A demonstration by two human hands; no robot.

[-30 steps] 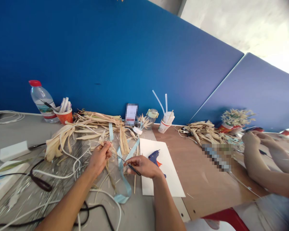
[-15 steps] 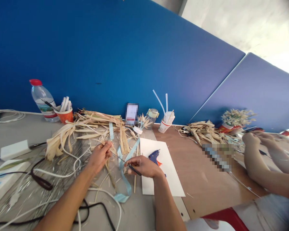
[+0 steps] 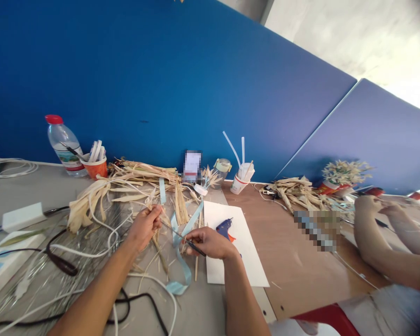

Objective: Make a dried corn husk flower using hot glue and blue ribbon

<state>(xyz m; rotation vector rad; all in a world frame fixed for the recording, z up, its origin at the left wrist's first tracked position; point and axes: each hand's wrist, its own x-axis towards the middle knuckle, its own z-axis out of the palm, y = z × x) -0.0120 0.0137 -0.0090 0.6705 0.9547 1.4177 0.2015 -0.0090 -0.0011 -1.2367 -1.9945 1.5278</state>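
Near the middle of the table, my left hand (image 3: 147, 225) is closed in a pinch, fingertips at a thin pale strip of dried husk (image 3: 164, 215). My right hand (image 3: 206, 242) is closed round a slim dark tool (image 3: 196, 248), whose narrow grey tip points toward the left fingertips. Whether it is tweezers or scissors cannot be made out. Beneath the hands a light blue ribbon (image 3: 184, 270) curls over the table among husk scraps. Behind them lies a pile of dried corn husks (image 3: 143, 171).
A blue glue gun (image 3: 224, 227) rests on white paper (image 3: 238, 266). White cables (image 3: 73, 254) and a power strip (image 3: 7, 261) cover the left side. A bottle (image 3: 65, 144), an orange cup (image 3: 94, 168) and a white cup (image 3: 238, 184) stand behind. Another person's arms (image 3: 378, 238) are at right.
The view has shifted very slightly. My hands and the slim tool stay in nearly the same place; the other person's hands at right have moved a little.
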